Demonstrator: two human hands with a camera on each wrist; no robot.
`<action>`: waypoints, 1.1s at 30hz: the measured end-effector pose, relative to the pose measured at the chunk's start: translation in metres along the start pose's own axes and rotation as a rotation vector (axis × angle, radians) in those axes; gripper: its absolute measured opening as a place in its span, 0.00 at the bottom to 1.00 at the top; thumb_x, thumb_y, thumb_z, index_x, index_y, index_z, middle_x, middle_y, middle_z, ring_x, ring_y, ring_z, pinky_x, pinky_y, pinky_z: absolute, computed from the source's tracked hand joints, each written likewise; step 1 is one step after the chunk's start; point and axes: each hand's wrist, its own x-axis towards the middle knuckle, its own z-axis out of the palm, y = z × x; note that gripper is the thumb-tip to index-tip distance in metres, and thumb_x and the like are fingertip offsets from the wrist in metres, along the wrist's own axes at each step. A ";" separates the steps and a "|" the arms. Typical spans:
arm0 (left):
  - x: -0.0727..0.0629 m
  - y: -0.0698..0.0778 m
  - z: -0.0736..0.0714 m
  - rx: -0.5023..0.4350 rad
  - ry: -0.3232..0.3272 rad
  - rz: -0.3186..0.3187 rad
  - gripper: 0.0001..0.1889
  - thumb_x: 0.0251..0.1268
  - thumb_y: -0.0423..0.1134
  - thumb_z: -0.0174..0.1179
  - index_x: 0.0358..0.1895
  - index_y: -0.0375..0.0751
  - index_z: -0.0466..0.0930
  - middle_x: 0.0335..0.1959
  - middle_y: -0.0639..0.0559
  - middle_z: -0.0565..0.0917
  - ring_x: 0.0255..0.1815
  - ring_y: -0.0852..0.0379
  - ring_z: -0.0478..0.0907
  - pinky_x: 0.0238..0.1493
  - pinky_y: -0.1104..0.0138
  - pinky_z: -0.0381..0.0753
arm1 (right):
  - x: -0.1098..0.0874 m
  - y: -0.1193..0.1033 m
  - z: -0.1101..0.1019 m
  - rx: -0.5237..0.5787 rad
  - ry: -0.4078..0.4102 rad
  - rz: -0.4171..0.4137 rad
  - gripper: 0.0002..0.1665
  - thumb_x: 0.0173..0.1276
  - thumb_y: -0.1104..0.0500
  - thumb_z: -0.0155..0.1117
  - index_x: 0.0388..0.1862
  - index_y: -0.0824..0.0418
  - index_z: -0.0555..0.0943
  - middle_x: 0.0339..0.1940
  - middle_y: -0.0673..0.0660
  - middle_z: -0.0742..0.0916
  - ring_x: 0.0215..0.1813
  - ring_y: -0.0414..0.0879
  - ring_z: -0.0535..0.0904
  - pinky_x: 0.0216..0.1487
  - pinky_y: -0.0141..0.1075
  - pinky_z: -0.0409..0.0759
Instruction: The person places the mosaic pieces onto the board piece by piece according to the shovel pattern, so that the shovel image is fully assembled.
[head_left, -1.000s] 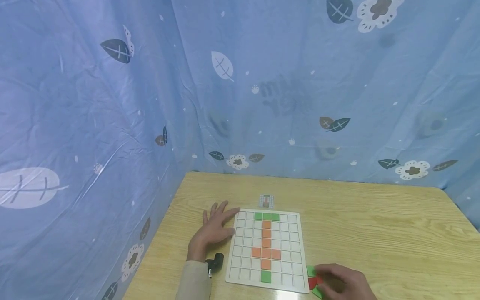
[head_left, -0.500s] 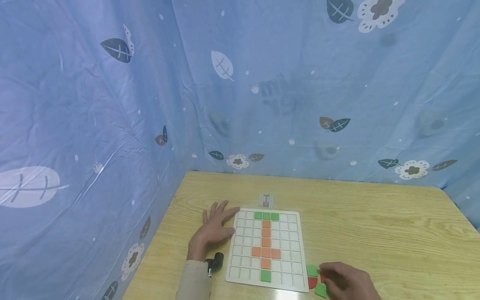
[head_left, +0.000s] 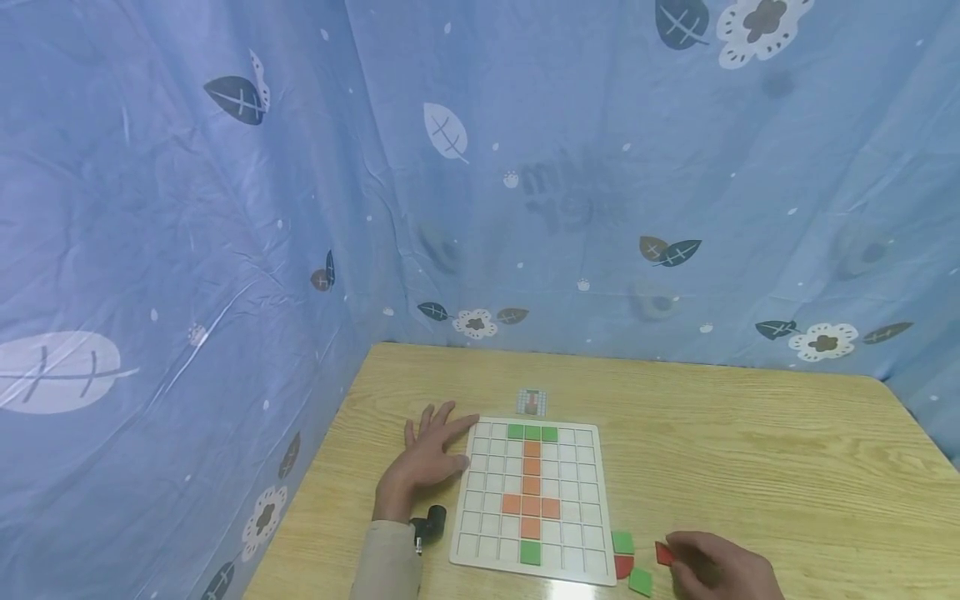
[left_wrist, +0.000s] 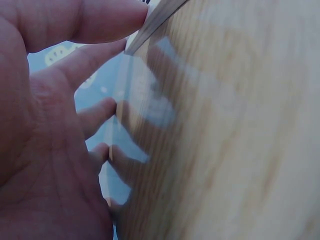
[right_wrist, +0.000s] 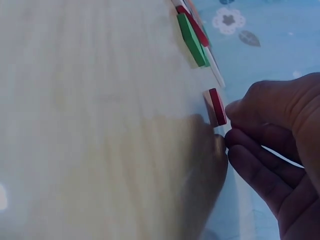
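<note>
My left hand (head_left: 424, 458) rests at the left edge of the white grid board (head_left: 483, 504), fingers spread straight, with index fingertip and thumb touching the rim. The left wrist view shows the palm (left_wrist: 50, 140) and the thumb at the board's thin edge. On the board lie green tiles (head_left: 530, 552) and a cross of orange tiles (head_left: 532, 467). Right of the board my right hand (head_left: 723, 567) pinches a small red tile (head_left: 663, 553) at its near edge, low over the table. In the right wrist view the red tile (right_wrist: 218, 107) stands just past thumb and fingertips.
By the board's lower right corner lie two green tiles (head_left: 641, 582) and a rounded red piece (head_left: 624, 567). A small pattern card (head_left: 532, 402) lies behind the board. A black object (head_left: 430, 525) is at the left wrist. Blue curtains (head_left: 525, 208) surround the wooden table (head_left: 750, 442).
My right hand has moved right, taking the red tile away from the loose pieces, so more of the green tiles shows. My left hand and the board stay put.
</note>
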 end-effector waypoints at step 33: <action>0.003 -0.005 0.001 0.008 -0.003 0.006 0.40 0.62 0.39 0.65 0.82 0.57 0.74 0.91 0.39 0.54 0.92 0.27 0.35 0.84 0.26 0.24 | 0.034 0.002 -0.008 0.177 -0.399 -0.337 0.16 0.66 0.63 0.80 0.52 0.54 0.91 0.46 0.39 0.91 0.44 0.29 0.83 0.43 0.29 0.87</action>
